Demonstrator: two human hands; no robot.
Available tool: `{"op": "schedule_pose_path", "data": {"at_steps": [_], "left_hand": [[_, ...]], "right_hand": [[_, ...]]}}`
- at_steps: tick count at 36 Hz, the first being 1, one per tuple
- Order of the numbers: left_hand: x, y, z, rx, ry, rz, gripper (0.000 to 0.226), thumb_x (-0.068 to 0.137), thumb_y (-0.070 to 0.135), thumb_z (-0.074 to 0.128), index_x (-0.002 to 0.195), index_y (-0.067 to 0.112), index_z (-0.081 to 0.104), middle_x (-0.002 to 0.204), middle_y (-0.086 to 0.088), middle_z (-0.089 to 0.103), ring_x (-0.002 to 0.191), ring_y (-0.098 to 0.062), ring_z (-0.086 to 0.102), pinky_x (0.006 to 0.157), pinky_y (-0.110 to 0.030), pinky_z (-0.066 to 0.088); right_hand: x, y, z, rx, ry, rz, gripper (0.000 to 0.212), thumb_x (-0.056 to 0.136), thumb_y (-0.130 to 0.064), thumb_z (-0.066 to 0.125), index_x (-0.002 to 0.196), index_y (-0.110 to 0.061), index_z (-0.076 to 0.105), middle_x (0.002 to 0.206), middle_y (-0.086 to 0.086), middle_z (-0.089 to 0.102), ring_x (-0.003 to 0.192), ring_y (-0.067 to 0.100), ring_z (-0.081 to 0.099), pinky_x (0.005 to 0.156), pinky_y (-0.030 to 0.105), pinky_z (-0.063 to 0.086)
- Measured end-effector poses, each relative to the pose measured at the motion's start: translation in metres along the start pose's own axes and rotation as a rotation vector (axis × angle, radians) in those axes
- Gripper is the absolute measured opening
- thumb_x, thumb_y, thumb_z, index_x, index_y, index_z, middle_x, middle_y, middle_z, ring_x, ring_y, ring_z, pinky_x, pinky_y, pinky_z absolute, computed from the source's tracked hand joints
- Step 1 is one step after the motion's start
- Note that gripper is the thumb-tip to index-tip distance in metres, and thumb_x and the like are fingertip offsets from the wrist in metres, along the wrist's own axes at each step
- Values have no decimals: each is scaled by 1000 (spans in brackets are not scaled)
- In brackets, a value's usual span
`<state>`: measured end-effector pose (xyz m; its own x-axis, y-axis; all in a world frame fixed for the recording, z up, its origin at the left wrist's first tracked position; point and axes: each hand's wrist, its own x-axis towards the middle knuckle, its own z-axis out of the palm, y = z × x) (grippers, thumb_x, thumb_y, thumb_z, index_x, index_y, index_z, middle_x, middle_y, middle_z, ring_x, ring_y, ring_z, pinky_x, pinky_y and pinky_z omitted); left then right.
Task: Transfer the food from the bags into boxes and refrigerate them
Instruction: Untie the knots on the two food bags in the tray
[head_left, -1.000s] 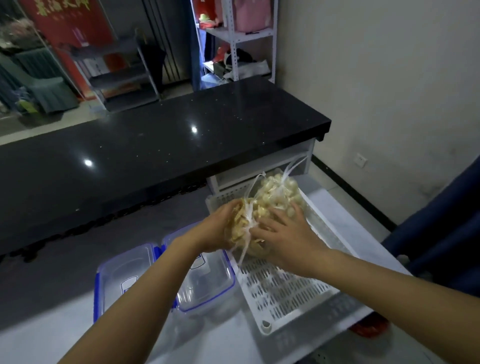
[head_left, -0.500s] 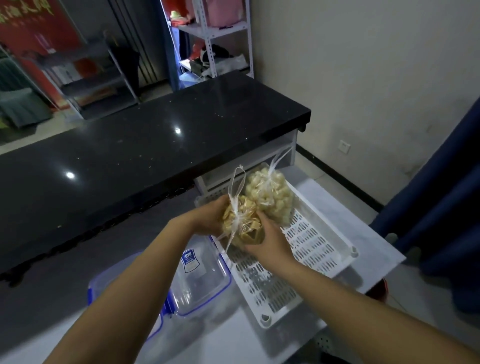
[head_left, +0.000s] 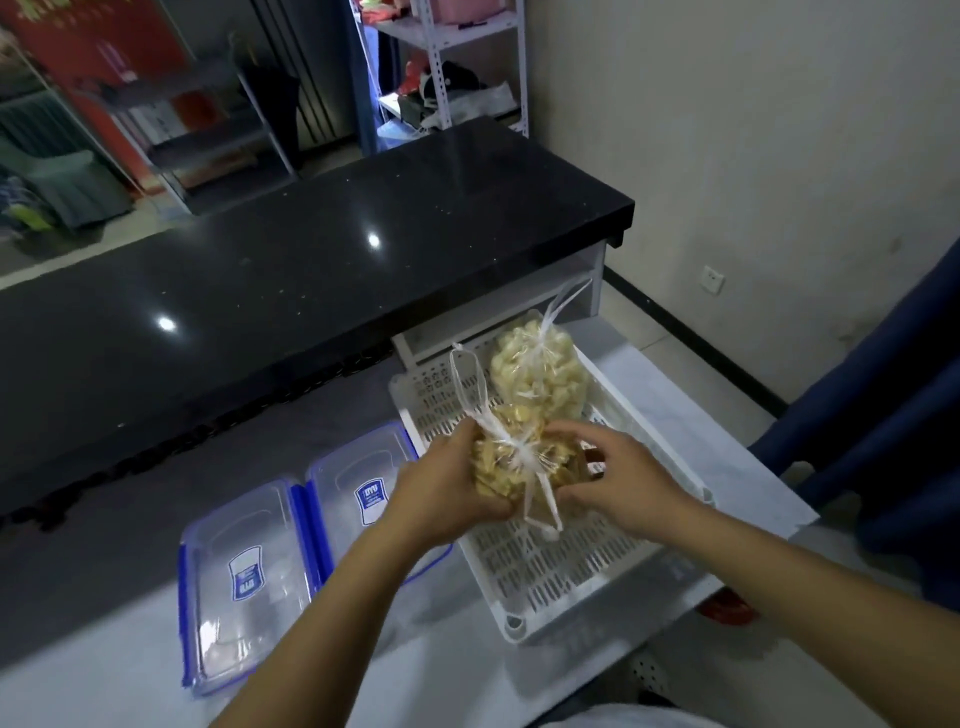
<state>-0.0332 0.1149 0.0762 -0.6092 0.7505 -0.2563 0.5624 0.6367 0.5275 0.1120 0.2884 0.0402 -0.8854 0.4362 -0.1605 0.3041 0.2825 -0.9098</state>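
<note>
Snack bag (head_left: 511, 467), tied shut with a white knot, sits between your hands above the white basket (head_left: 561, 577). Your left hand (head_left: 447, 488) grips its left side with curled fingers; your right hand (head_left: 618, 478) touches its right side, fingers bent at the plastic. A second bag (head_left: 540, 374) of pale puffs lies in the basket behind. Two lidded boxes (head_left: 249, 582) rest left on the table (head_left: 415, 675).
</note>
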Motion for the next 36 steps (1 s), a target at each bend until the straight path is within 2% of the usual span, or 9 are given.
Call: {"op": "schedule_pose_path", "data": {"at_steps": [3,6,11,14,17,19,24,28,36], "left_hand": [[-20,24,24,-1,115,-64,78,60,60,78,125,40,41,118,8,59,106,-22,60,94,-44,47],[-29,39,51,-2,165,-105,80,64,65,72,130,35,39,118,5,59,108,-25,59,94,-43,45],[-34,43,83,206,80,-98,102,65,83,39,150,27,27,138,6,54,134,-22,43,116,-50,22],[-37,36,86,187,64,-104,108,61,86,27,153,31,21,150,8,44,145,-25,28,120,-51,12],[-43,32,81,147,26,-113,103,70,84,37,156,34,14,158,8,34,150,-22,17,123,-49,4],[-48,32,75,135,61,-100,93,81,74,52,157,34,17,157,10,34,149,-20,19,123,-48,7],[-56,39,58,44,298,95,52,88,42,69,136,25,60,132,8,62,126,-16,54,109,-41,40],[-48,54,55,58,316,201,40,89,36,65,127,23,67,127,7,66,118,-12,58,101,-28,45],[-24,70,80,111,388,146,23,86,23,75,108,18,76,107,2,71,98,-22,63,81,-35,54]], "right_hand": [[-10,1,-33,-87,-73,-58,71,71,-14,86,121,-57,58,123,-32,57,107,-4,58,78,12,52],[-15,5,-58,-251,-155,-100,68,76,-16,82,129,-51,56,132,-30,54,115,-5,55,89,14,49],[-22,20,-66,-560,-281,-157,69,84,-14,74,144,-35,48,136,-27,41,128,3,44,92,-1,28],[-24,25,-65,-617,-289,-202,69,85,-18,74,146,-33,45,148,-21,38,136,7,38,108,14,28],[-23,23,-70,-609,-299,-206,67,86,-18,73,146,-31,46,153,-13,39,139,11,36,114,25,27],[-23,19,-73,-595,-286,-231,62,87,-21,73,143,-33,49,152,-13,40,139,11,36,113,24,26],[-20,8,-80,-560,-214,-242,49,89,-37,70,136,-36,58,147,-14,47,135,5,37,109,23,29],[-16,4,-73,-586,-219,-262,42,88,-40,69,130,-35,63,144,-14,50,131,9,43,105,29,38],[-14,19,-55,-589,-155,-320,14,89,-25,68,103,-26,71,124,-13,60,103,12,59,83,24,48]]}}
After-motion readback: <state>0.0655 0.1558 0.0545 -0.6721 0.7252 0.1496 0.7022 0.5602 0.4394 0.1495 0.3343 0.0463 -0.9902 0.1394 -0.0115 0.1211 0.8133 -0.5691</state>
